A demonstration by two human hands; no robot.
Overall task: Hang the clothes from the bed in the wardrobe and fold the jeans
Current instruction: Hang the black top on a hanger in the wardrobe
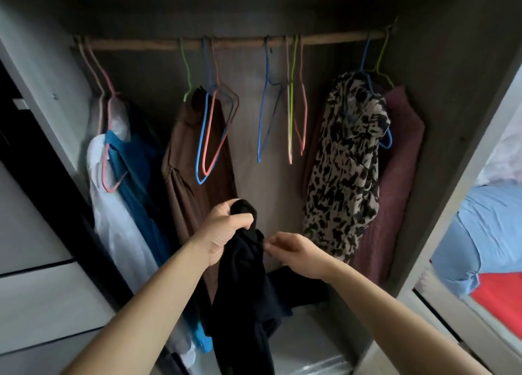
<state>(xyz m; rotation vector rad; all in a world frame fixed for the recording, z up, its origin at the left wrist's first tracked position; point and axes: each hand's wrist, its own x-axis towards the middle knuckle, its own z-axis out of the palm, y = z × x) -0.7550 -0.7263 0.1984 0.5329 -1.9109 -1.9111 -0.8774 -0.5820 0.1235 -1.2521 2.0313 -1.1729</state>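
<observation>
Two bare forearms reach forward from the bottom of the view into an open wardrobe (440, 120). The left hand (226, 227) is closed in a fist around the bunched top of a black garment (243, 290), holding it up so the rest drops in loose folds between the arms. The right hand (296, 254), fingers curled, appears to pinch the cloth's edge just below the left hand, probably to find an opening or shoulder so the piece can go on a hanger. No hanger is in either hand.

Behind the garment, low in the wardrobe, lies a dark heap of cloth, too dim to identify.

Further back, clothes hang in three groups: a white garment (113, 219) and a blue top (132, 162) on the left, a brown garment (192, 182) left of centre, and an animal-print blouse (347, 171) beside a maroon garment (395, 176) on the right. Between the brown and printed pieces hang empty wire hangers (268, 114) in blue, pink and green, likely the free spot for the black piece.

All hang from a wooden rod (243, 43) across the top.

At the far right edge, outside the wardrobe, part of the bed (485, 233) shows in light blue. No jeans can be made out.
</observation>
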